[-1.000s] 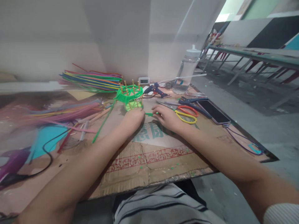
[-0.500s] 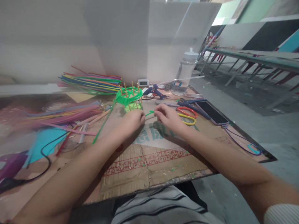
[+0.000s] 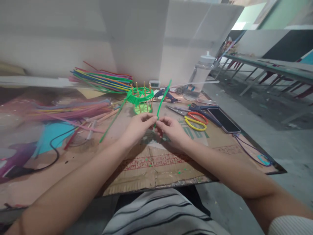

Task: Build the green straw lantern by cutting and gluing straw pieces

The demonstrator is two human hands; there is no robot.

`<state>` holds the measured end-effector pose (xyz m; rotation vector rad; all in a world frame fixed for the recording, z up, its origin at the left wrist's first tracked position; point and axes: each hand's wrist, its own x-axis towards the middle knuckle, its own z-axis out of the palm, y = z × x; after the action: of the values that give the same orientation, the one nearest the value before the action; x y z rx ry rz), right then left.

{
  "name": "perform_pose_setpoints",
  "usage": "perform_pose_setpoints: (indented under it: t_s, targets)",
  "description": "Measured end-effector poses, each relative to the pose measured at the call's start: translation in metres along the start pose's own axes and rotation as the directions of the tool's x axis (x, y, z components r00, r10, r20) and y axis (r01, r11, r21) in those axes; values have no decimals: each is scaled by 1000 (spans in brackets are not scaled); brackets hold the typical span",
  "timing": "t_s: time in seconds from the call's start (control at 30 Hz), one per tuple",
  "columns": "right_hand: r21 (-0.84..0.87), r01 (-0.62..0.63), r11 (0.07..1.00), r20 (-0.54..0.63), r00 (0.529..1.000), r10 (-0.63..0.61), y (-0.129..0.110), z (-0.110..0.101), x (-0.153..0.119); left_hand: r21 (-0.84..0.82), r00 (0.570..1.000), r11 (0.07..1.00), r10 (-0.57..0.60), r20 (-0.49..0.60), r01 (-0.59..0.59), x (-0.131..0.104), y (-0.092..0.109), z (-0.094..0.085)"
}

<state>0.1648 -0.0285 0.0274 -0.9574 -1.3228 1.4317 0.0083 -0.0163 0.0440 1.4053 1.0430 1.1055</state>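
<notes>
Between my fingertips a green pipe cleaner (image 3: 161, 102) stands up, leaning slightly right, with its lower end among my fingers. My left hand (image 3: 144, 125) pinches it from the left and my right hand (image 3: 171, 129) from the right; the hands nearly touch. Just beyond my left hand stands a small basket-like frame (image 3: 140, 94), with thin wooden sticks rising from a light green base and green pipe cleaner wound round its upper ring. One long green strand (image 3: 112, 124) trails from that ring down to the left.
Scissors (image 3: 195, 121) with red and yellow handles, dark pliers (image 3: 205, 109) and a phone (image 3: 223, 120) lie to the right. A blue glue gun (image 3: 166, 95) and a water bottle (image 3: 197, 80) are behind. Bundled coloured pipe cleaners (image 3: 102, 78) lie at the back left; a cardboard sheet (image 3: 137, 182) covers the front.
My hands have come together, and the green pipe cleaner now points upward between them instead of lying low between separated hands. The view has shifted slightly left.
</notes>
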Motion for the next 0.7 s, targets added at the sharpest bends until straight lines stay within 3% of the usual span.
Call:
perform_pose_setpoints:
  t_s: [0.17,0.4,0.7]
  targets:
    - [-77,29,997,60,998,-25,-11,-4,-4,-84,1000,996,4,25,-2,-7,2,-2]
    - [-149,23,989,71,997,-12,-6,-6,-1,-181,999,982,-47,6,47,-9,-8,-3]
    - [-158,15,987,87,996,-1,-6,-7,-2,-168,1000,985,-30,8,31,-10,-7,-5]
